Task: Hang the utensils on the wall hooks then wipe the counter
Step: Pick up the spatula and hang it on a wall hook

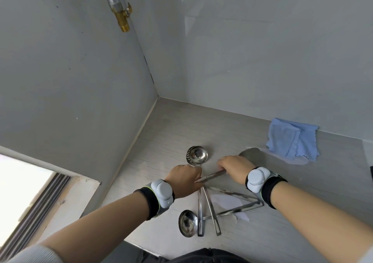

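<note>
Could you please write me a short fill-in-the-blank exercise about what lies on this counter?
1. The folded cloth by the back wall is ____ in colour.
2. The right hand is closed around a ____ handle.
3. The tap high on the wall has a ____-coloured fitting.
4. The ladle beyond the left hand lies with its bowl facing ____.

Missing words: blue; metal; brass; up

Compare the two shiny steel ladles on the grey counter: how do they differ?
The far steel ladle has a perforated side and lies by the left hand; the near steel ladle shows a plain bowl and lies nearer the counter's front edge, untouched. Both are polished metal, bowls upward.
</note>
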